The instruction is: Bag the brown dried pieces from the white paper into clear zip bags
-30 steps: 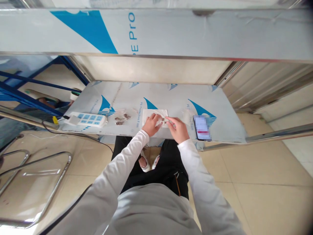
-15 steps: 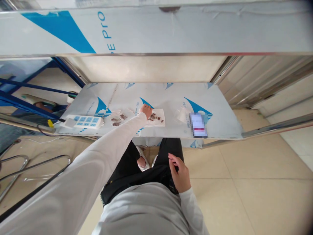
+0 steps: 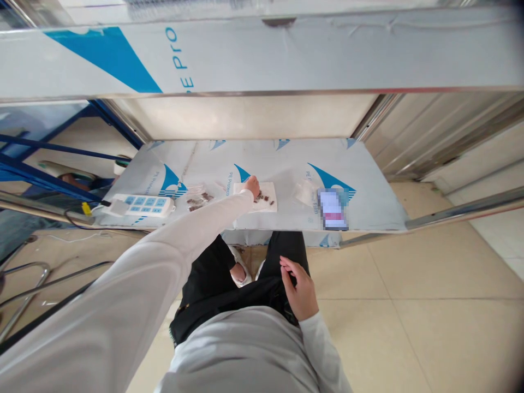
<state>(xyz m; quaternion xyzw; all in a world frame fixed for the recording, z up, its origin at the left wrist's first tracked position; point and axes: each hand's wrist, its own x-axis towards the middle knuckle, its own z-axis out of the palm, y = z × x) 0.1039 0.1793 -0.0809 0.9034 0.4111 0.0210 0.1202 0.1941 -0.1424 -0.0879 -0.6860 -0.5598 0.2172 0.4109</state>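
Observation:
My left hand (image 3: 253,187) reaches over a white sheet (image 3: 271,189) on the low shelf. Its fingers are bent together in a closed shape at the sheet's upper part. Whatever they may grip is hidden. Several small dark brown pieces (image 3: 266,200) lie scattered on the sheet just beside and below that hand. To its left are clear plastic packets (image 3: 199,197) with similar brown pieces. My right hand (image 3: 301,292) hovers in front of my thigh, thumb and fingers loosely curved with a gap between them, nothing visible inside.
A power strip (image 3: 149,206) with a plugged cable sits at the shelf's left end. Right of the sheet are crumpled clear plastic (image 3: 305,191) and a phone (image 3: 332,210) with its screen lit. An upper shelf edge (image 3: 327,54) spans the view above the lower shelf (image 3: 368,180).
My left hand has shifted slightly right across the white sheet, uncovering its upper left part. My right hand stays almost in place.

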